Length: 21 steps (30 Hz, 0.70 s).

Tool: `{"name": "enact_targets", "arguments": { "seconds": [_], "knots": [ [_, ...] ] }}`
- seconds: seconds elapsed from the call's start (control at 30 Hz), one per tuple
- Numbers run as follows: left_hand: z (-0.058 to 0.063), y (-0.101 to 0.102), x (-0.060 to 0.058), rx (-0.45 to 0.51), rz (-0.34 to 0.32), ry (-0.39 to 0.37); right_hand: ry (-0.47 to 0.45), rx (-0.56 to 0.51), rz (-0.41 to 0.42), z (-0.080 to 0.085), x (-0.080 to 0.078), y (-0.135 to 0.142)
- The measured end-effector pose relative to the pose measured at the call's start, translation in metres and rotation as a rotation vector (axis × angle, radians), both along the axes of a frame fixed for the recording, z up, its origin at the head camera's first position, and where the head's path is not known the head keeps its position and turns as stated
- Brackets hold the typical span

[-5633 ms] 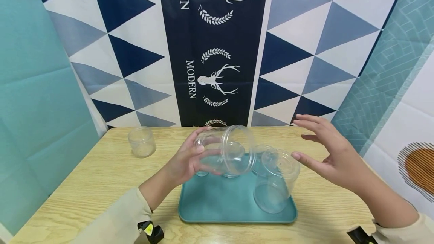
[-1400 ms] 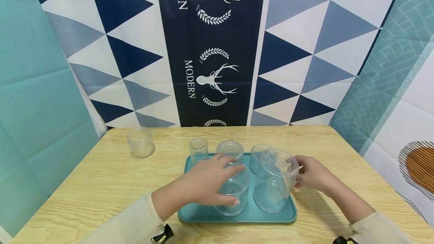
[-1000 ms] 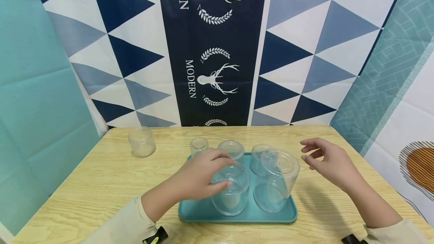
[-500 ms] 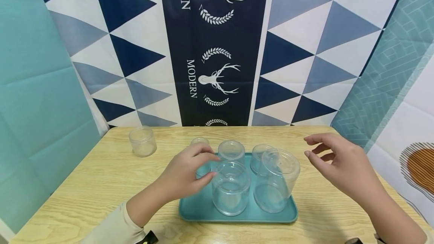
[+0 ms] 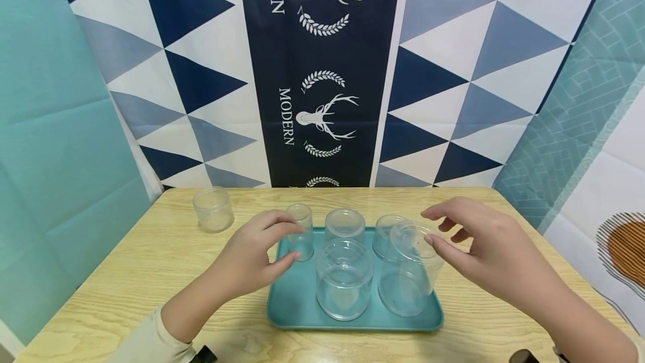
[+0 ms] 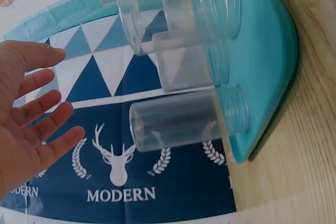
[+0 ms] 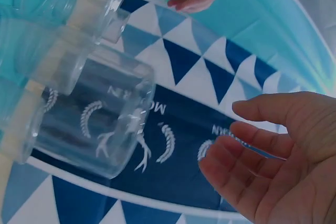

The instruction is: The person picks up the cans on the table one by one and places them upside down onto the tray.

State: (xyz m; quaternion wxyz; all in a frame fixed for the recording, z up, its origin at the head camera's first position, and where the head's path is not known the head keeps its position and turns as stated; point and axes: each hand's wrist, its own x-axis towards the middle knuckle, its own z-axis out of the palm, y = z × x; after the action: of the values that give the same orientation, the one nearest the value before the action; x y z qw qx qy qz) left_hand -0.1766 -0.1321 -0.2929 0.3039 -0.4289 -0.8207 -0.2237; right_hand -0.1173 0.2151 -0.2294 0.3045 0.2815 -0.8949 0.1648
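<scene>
Several clear plastic jars stand on a teal tray [image 5: 297, 312]. My left hand [image 5: 257, 251], fingers loosely bent and holding nothing, hovers beside the narrow jar [image 5: 300, 231] at the tray's back left. A gap separates that hand from the narrow jar [image 6: 184, 121] in the left wrist view, where the jar's ridged neck is toward the tray. My right hand [image 5: 473, 234] is near the top of the tall jar [image 5: 405, 290] at front right, with a gap between them in the right wrist view. A wide jar [image 5: 344, 290] stands at front middle.
Behind it stands a medium jar [image 5: 345, 223], and a short jar [image 5: 385, 237] is at back right, partly behind the tall one. Off the tray, another short jar [image 5: 213, 210] sits at the wooden table's [image 5: 151, 273] back left. A patterned cloth [image 5: 322, 71] hangs behind the table.
The wide jar, earlier held sideways in my left hand, now stands on the tray. My left hand has moved left, away from it. My right hand has come back toward the tall jar.
</scene>
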Motion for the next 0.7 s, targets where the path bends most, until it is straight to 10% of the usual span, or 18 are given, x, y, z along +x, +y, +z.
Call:
{"name": "enact_targets", "arguments": {
  "seconds": [0.7],
  "knots": [
    [0.004, -0.047, -0.006, -0.017, 0.147, 0.030, -0.006, 0.260, 0.193, 0.029, -0.012, -0.064]
  ]
}}
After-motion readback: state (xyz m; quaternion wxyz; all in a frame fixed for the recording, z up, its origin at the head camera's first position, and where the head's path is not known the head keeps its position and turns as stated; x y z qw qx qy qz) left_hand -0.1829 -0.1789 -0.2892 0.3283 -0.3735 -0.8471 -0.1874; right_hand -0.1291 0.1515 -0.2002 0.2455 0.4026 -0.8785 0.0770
